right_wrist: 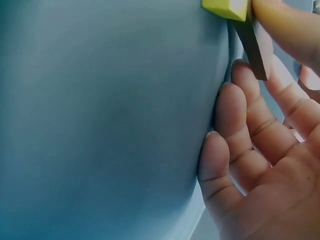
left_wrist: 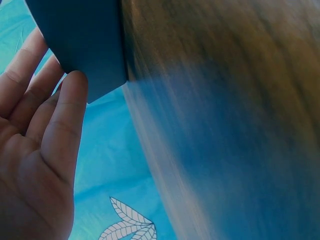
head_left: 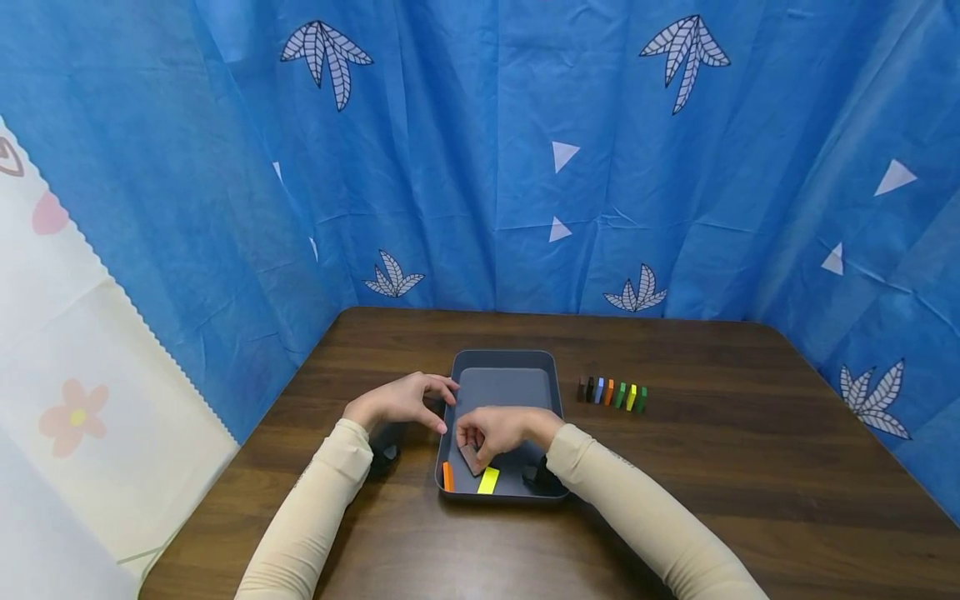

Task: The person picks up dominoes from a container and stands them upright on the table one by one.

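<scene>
My right hand (head_left: 506, 427) reaches into a dark grey tray (head_left: 504, 386) and pinches a flat brown block (head_left: 470, 459) between thumb and fingers. In the right wrist view the brown block (right_wrist: 254, 50) slants down from the thumb, beside a yellow block (right_wrist: 226, 7). Near the tray's front wall lie an orange block (head_left: 447, 476), in the left corner, and the yellow block (head_left: 488, 481). My left hand (head_left: 407, 400) is at the tray's left rim, thumb and fingers apart. In the left wrist view its fingertips (left_wrist: 76, 82) are against or close beside the tray wall; contact is unclear.
Right of the tray, several small blocks stand in a row on the wooden table (head_left: 712, 433): brown, black, blue, an orange one (head_left: 609, 392), green and yellow. A blue curtain (head_left: 525, 167) hangs behind the table. A white flowered cloth (head_left: 90, 350) hangs at the left.
</scene>
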### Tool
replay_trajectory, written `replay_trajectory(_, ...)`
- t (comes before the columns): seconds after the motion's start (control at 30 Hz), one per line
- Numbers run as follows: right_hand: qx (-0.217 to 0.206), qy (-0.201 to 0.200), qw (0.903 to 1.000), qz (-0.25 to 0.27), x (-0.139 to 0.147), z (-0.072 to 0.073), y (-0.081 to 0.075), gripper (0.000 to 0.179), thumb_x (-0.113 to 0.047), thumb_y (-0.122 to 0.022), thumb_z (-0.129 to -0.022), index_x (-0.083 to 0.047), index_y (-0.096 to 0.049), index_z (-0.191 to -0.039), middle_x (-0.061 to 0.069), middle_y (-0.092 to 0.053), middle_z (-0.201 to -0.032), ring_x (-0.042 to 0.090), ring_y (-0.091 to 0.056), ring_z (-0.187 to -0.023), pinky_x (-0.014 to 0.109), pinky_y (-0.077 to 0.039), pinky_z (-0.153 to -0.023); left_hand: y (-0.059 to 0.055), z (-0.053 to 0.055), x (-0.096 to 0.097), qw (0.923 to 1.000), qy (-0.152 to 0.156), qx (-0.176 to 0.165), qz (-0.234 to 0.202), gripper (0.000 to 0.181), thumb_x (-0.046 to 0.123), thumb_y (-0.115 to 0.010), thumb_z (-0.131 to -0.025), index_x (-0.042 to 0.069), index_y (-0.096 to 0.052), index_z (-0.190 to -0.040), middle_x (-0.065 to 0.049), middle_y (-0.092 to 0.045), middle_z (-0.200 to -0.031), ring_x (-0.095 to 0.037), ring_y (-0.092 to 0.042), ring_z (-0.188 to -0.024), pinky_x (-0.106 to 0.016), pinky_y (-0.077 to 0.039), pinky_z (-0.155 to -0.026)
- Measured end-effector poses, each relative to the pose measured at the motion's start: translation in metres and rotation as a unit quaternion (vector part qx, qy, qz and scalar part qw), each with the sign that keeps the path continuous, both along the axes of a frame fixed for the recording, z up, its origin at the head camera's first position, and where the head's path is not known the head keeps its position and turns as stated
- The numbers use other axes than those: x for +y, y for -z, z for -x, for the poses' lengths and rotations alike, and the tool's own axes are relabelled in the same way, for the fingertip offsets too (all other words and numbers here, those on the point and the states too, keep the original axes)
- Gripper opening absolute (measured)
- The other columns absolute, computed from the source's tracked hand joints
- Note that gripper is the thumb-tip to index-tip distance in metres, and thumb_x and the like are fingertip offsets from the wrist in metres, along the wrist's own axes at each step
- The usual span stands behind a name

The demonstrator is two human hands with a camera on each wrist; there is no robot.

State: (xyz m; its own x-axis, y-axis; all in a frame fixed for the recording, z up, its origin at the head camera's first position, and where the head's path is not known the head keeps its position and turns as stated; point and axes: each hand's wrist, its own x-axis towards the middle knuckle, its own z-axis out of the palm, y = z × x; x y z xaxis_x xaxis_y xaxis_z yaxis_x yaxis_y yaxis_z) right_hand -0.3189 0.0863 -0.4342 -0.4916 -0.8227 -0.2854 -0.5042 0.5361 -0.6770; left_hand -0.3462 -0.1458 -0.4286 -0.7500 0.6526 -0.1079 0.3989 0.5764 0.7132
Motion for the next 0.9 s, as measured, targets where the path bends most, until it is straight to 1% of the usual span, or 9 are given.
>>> replay_trajectory(0.13, -0.027, -0.006, 0.9993, 0.027, 0.0019, -0.0004, 0.0008, 0.017, 0.001, -0.072, -0.088, -0.008, -0.061, -0.099, 0.0, -0.066, -0.084, 0.01, -0.061, -0.075, 0.021, -0.05, -0.067, 0.0005, -0.0002, -0.0001, 0.9999, -0.005, -0.01, -0.003, 0.036, 0.023, -0.085, -0.081, 0.01, -0.072, -0.112, -0.011, -0.051, -0.151, -0.038, -0.044, -0.141, -0.056, -0.041, -0.113)
replay_trajectory(0.23, -0.043, -0.004, 0.9982, 0.041, 0.0033, 0.0001, 0.0009, 0.014, 0.004, -0.067, -0.09, -0.006, -0.062, -0.098, 0.0, -0.066, -0.084, 0.011, -0.061, -0.075, 0.022, -0.05, -0.067, 0.0009, 0.001, 0.0, 1.0, -0.002, -0.007, -0.001, 0.037, 0.023, -0.085, -0.081, 0.01, -0.071, -0.113, -0.011, -0.051, -0.151, -0.038, -0.045, -0.141, -0.056, -0.041, -0.112)
replay_trajectory(0.3, -0.046, -0.004, 0.9979, 0.045, 0.0039, 0.0008, 0.0008, 0.013, 0.004, -0.065, -0.091, -0.007, -0.062, -0.098, -0.001, -0.065, -0.084, 0.011, -0.059, -0.074, 0.022, -0.049, -0.068, 0.0006, 0.0014, 0.0002, 1.0, 0.0, -0.002, 0.003, 0.037, 0.024, -0.085, -0.081, 0.01, -0.071, -0.113, -0.011, -0.051, -0.151, -0.038, -0.045, -0.141, -0.056, -0.042, -0.112)
replay_trajectory(0.57, -0.062, -0.005, 0.9965, 0.056, 0.0054, 0.0006, -0.0012, 0.014, 0.005, -0.061, -0.093, -0.008, -0.064, -0.099, -0.002, -0.063, -0.085, 0.01, -0.057, -0.075, 0.024, -0.05, -0.07, -0.0004, 0.0009, 0.0011, 1.0, -0.004, -0.001, 0.005, 0.038, 0.025, -0.085, -0.08, 0.011, -0.072, -0.113, -0.011, -0.051, -0.151, -0.038, -0.046, -0.14, -0.055, -0.042, -0.112)
replay_trajectory(0.73, -0.067, -0.013, 0.9955, 0.066, 0.0066, 0.0002, -0.003, 0.014, 0.005, -0.06, -0.094, -0.003, -0.065, -0.105, -0.001, -0.064, -0.085, 0.011, -0.058, -0.075, 0.025, -0.05, -0.07, 0.0012, 0.0021, 0.0006, 1.0, 0.0, -0.002, 0.001, 0.037, 0.023, -0.085, -0.081, 0.01, -0.071, -0.113, -0.011, -0.051, -0.151, -0.038, -0.046, -0.14, -0.054, -0.042, -0.112)
replay_trajectory(0.9, -0.072, -0.012, 0.9945, 0.075, 0.0095, 0.0017, -0.0054, 0.019, 0.004, -0.058, -0.096, 0.0, -0.068, -0.111, 0.002, -0.066, -0.084, 0.016, -0.058, -0.075, 0.027, -0.048, -0.07, 0.0018, 0.0029, -0.0001, 1.0, 0.0, -0.001, 0.0, 0.037, 0.023, -0.085, -0.081, 0.009, -0.071, -0.113, -0.011, -0.051, -0.151, -0.037, -0.046, -0.14, -0.054, -0.043, -0.112)
